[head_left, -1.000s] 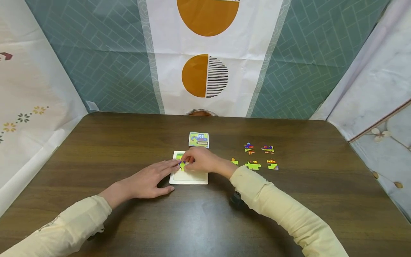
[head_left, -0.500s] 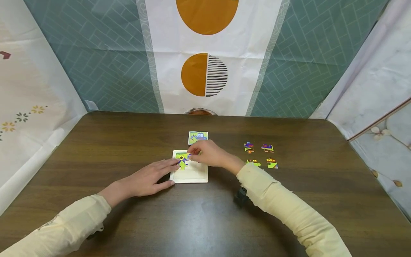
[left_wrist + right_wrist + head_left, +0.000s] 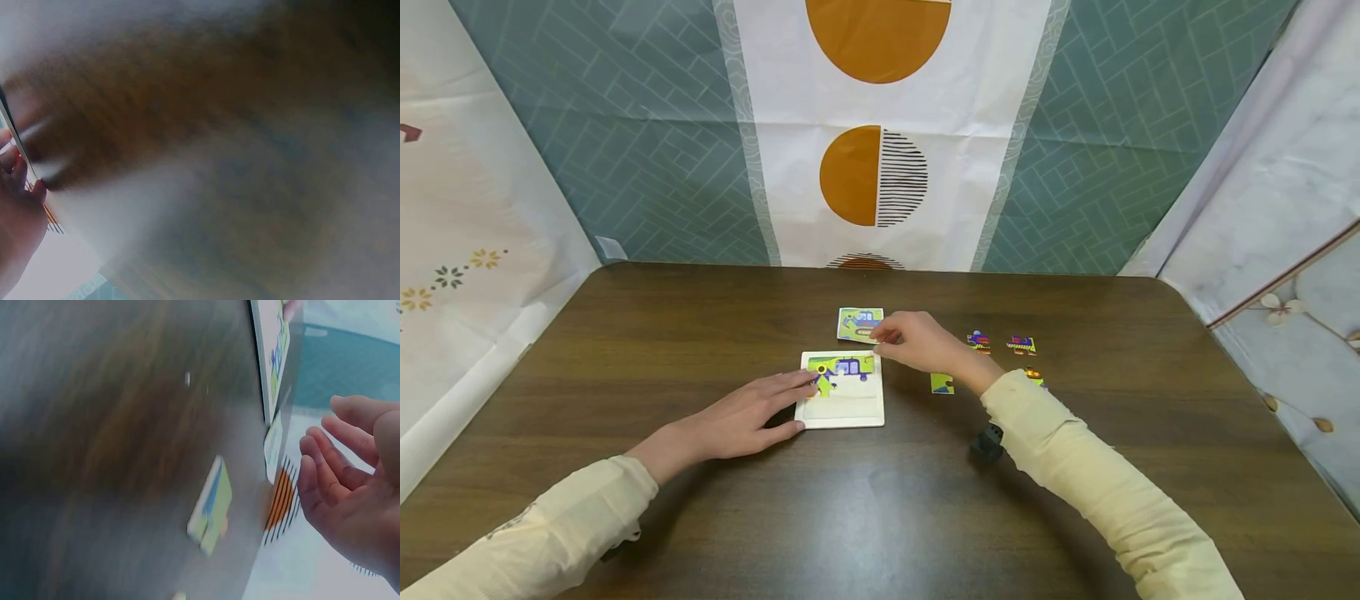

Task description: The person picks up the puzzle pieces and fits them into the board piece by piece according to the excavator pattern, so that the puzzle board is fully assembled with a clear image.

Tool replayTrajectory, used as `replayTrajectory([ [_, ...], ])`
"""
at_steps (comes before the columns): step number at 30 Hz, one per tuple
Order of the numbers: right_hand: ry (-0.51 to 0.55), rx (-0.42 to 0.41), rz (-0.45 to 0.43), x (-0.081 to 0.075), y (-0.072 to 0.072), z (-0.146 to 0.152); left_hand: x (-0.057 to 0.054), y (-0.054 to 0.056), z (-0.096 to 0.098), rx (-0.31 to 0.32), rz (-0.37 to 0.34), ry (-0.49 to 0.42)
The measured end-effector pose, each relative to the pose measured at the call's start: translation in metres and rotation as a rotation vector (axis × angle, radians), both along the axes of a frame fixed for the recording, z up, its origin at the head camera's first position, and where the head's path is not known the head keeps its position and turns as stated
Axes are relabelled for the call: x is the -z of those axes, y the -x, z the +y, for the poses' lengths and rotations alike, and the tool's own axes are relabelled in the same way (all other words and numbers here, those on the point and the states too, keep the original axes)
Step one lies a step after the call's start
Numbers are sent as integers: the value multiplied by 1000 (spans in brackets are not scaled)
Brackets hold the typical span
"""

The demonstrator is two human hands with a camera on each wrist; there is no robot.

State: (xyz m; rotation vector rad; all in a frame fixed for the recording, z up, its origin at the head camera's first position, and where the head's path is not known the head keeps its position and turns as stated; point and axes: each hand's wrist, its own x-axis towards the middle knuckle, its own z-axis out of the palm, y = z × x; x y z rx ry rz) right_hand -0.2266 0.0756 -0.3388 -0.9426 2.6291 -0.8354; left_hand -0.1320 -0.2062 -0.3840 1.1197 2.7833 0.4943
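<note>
My left hand (image 3: pixel 745 414) lies with extended fingers over the left edge of a white puzzle tray (image 3: pixel 842 414). Joined jigsaw pieces (image 3: pixel 850 367) in green and purple fill the tray's back part, and its front part shows bare white. My right hand (image 3: pixel 919 342) hovers by the tray's back right corner, overlapping the picture card (image 3: pixel 859 321) in the head view. In the right wrist view, the right hand (image 3: pixel 353 481) has loosely bent fingers with nothing between them. A loose green jigsaw piece (image 3: pixel 942 383) lies right of the tray, under the right wrist's near side.
More jigsaw pieces lie farther right: a purple one (image 3: pixel 978 340), another purple one (image 3: pixel 1021 344), and a yellow-green one (image 3: pixel 1034 377) partly behind the right sleeve (image 3: pixel 1075 450). A patterned curtain (image 3: pixel 700 142) hangs behind the dark wooden table (image 3: pixel 715 325).
My right hand has left the puzzle in the tray and moved right and back. The pieces it worked on now lie uncovered along the tray's back. My left hand stays in place.
</note>
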Motion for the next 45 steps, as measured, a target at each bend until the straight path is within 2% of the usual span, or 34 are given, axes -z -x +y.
replayTrajectory([
  [13, 0, 101, 16, -13, 16, 47, 0, -1, 0, -23, -4, -4],
  [20, 6, 150, -8, -11, 23, 71, 0, -2, 1, -29, -5, -5],
  [25, 8, 168, -10, -10, 23, 85, 0, -2, 0, -23, 1, -10],
  [35, -11, 238, -43, -1, 22, 107, -1, -1, 1, -41, -34, 6],
  [45, -64, 250, -19, 6, 19, 125, 0, -2, 2, -46, -41, 7],
])
